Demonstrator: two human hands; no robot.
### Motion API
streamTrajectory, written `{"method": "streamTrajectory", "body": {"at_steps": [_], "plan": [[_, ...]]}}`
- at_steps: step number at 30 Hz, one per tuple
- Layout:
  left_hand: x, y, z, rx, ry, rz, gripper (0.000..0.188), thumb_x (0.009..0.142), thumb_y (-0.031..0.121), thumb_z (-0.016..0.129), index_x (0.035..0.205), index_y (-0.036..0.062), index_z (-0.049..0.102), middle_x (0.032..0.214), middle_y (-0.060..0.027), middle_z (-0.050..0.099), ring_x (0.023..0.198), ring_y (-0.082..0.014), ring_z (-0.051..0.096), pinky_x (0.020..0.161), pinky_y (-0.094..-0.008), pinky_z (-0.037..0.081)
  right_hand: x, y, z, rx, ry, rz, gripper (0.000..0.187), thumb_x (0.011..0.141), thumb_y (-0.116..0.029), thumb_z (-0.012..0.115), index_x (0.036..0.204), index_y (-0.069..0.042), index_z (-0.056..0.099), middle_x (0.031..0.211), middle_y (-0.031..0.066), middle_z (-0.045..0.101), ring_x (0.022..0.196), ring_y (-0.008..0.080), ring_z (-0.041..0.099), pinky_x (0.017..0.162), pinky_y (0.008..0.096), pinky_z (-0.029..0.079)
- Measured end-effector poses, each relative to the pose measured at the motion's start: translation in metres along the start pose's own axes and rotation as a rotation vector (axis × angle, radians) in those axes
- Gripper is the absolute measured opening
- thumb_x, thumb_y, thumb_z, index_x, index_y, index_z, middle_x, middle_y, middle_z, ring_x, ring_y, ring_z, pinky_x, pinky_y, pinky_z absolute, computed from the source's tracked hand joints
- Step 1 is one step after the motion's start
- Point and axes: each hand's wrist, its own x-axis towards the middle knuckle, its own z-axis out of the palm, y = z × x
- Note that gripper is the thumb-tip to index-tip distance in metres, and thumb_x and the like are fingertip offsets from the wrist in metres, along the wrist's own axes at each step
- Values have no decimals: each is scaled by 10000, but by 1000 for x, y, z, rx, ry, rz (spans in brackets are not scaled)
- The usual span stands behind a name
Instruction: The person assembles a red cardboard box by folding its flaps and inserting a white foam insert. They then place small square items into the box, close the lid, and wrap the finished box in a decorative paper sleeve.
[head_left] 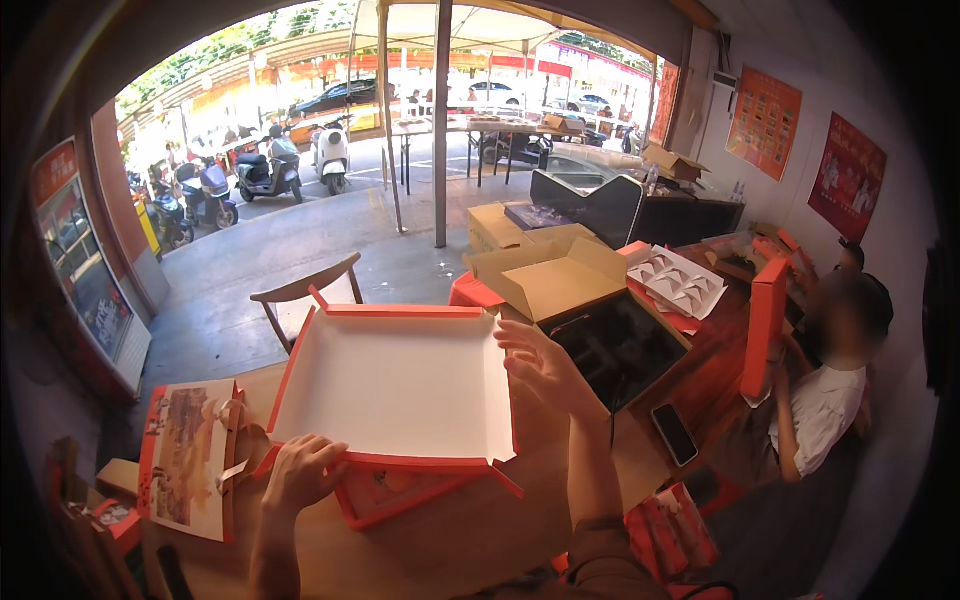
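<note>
In front of me is a shallow cardboard box [400, 375], white inside with red folded rims, its corner tabs sticking out. It rests partly over another red box piece [390, 492] on the wooden table. My left hand [303, 474] has its fingers bent over the near left rim, gripping it. At the far right corner, my right hand [540, 362] is raised with fingers apart, beside the right wall; whether a fingertip touches the wall I cannot tell. A printed cardboard lid or sleeve [190, 460] lies left of my left hand.
An open brown carton [575, 280] and a dark flat panel [612, 345] stand at right. Beyond is a white divider tray [675, 285]. A phone [675, 435] lies near my right forearm. A seated person [825, 400] handles a red box piece [765, 325]. A chair [310, 295] stands beyond the table.
</note>
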Motion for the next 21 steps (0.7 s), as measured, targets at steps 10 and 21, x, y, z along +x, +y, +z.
{"method": "streamTrajectory", "body": {"at_steps": [10, 21], "plan": [[5, 11, 26, -16, 91, 15, 31, 905, 124, 744, 920, 104, 725, 817, -51, 612, 797, -254, 654, 657, -409, 552, -50, -53, 89, -812, -200, -24, 275, 996, -257, 701, 1219, -106, 756, 1183, 92, 730, 1087, 312, 708, 912, 431, 566], [5, 3, 44, 22, 87, -117, 228, 902, 191, 748, 759, 69, 618, 760, -70, 580, 750, -292, 611, 640, -448, 508, -67, 44, 155, -812, 23, -8, 231, 1020, -235, 671, 842, -91, 643, 813, 97, 657, 769, 317, 668, 666, 459, 534]]}}
